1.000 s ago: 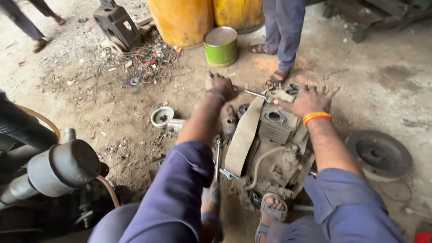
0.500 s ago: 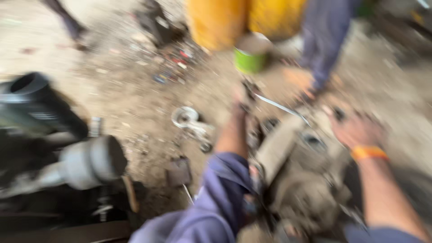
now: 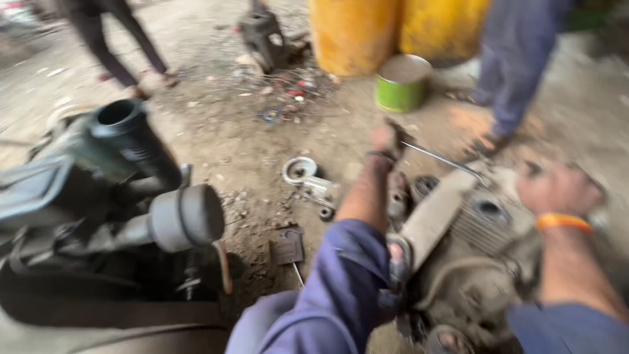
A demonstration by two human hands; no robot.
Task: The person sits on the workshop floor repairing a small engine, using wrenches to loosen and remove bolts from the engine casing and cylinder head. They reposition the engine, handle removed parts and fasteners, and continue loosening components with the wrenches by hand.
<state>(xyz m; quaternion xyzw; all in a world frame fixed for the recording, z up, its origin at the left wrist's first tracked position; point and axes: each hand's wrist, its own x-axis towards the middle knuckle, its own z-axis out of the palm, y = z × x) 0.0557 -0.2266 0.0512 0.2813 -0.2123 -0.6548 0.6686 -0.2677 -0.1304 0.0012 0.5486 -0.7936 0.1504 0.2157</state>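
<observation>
Two blue-sleeved arms reach forward from the bottom edge over a grimy grey metal engine block that sits on the dirt floor between the person's knees. The left hand lies beyond the block's far left corner, its grip closed around the end of a thin bright metal rod that slants rightward across the top of the block. The right hand, with an orange band on its wrist, rests on the block's far right edge; blur hides whether its fingers are apart or clamped on anything. A worn tan strap runs diagonally over the block between the two arms.

To the left, close by, a dark machine with a grey cylindrical muffler and a black upturned pipe fills the frame's edge. A small flat dark metal piece lies on the dirt just beside the left sleeve, and a round silvery pulley part lies a little farther off.

Beyond the hands stands a green tin can, near two large yellow drums. Another person's blue-trousered legs stand to the right of the can, and a third person's dark legs are at the far left.
</observation>
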